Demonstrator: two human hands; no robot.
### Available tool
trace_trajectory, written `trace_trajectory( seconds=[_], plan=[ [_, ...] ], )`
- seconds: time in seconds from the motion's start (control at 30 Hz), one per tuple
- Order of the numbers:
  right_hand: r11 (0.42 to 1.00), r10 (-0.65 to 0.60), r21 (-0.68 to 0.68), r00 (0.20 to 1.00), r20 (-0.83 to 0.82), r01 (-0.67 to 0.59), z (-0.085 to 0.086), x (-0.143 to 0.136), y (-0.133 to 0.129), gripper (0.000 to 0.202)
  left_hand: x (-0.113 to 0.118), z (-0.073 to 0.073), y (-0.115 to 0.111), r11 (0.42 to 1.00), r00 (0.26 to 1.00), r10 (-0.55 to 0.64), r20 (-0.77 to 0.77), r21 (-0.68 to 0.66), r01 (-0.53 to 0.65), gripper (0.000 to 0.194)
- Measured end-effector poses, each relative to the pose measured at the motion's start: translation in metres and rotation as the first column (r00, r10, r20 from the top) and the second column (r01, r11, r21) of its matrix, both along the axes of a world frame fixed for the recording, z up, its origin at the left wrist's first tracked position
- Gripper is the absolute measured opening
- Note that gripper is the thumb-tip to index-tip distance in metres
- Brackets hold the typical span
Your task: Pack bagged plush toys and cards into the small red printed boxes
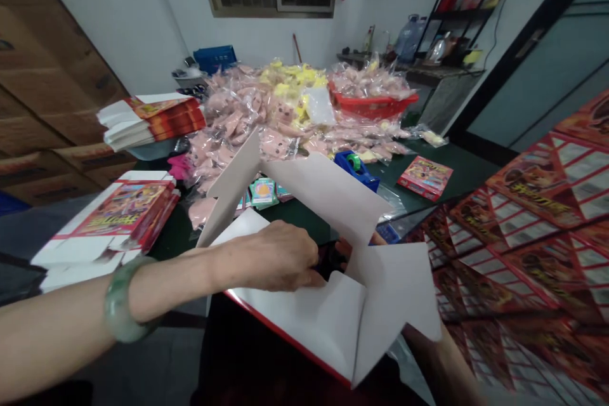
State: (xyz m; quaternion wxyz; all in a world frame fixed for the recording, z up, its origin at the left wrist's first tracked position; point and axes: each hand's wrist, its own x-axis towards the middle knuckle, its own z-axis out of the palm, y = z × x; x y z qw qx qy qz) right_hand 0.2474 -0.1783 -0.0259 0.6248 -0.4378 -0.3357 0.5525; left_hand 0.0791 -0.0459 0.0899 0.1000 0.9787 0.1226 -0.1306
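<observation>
A partly folded cardboard box (pixel 304 323), white inside with a red outer edge, stands tilted over my lap with its flaps spread. My left hand (pixel 280 257), a green bangle on its wrist, lies over the opening with fingers curled at an inner flap; its fingertips are partly hidden. Behind the right-hand flap, my right hand (pixel 343 248) grips the box from the far side. Only some of its fingers show through the gap, and its forearm comes up from below right.
Flat printed cartons (pixel 118 209) are stacked left. Beyond the box lie trading cards (pixel 264 191), a blue tape dispenser (pixel 359 171) and a small red box (pixel 425 177). Bagged pink plush toys (pixel 228 104) pile up behind, beside a red basket (pixel 375 106). Stacked red boxes (pixel 533 203) rise at right.
</observation>
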Motion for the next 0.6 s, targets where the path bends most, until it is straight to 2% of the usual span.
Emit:
trace_trajectory(
  seconds=[0.13, 0.2, 0.33, 0.5, 0.6],
  plan=[
    [0.983, -0.16, -0.063, 0.972, 0.169, 0.173, 0.005, -0.012, 0.01, 0.063, 0.004, 0.001, 0.0, 0.997, 0.996, -0.054, 0.074, 0.055, 0.05, 0.032],
    [0.964, -0.204, -0.119, 0.947, 0.248, 0.239, 0.012, -0.019, 0.014, 0.059, 0.003, 0.004, -0.003, 0.995, 0.993, -0.073, 0.092, 0.075, 0.067, 0.032],
    [0.919, -0.257, -0.194, 0.894, 0.367, 0.343, 0.026, -0.03, 0.019, 0.053, -0.005, 0.01, -0.007, 0.988, 0.991, -0.086, 0.107, 0.141, 0.071, 0.017],
    [0.934, -0.185, -0.155, 0.805, 0.564, 0.323, 0.027, -0.036, 0.026, 0.062, -0.016, 0.001, -0.006, 0.994, 0.993, -0.055, 0.109, 0.103, 0.044, 0.009],
    [0.952, -0.093, -0.161, 0.745, 0.661, 0.262, 0.02, -0.036, 0.029, 0.063, -0.028, 0.005, -0.009, 0.996, 0.983, -0.082, 0.163, 0.045, 0.076, 0.007]
  ],
)
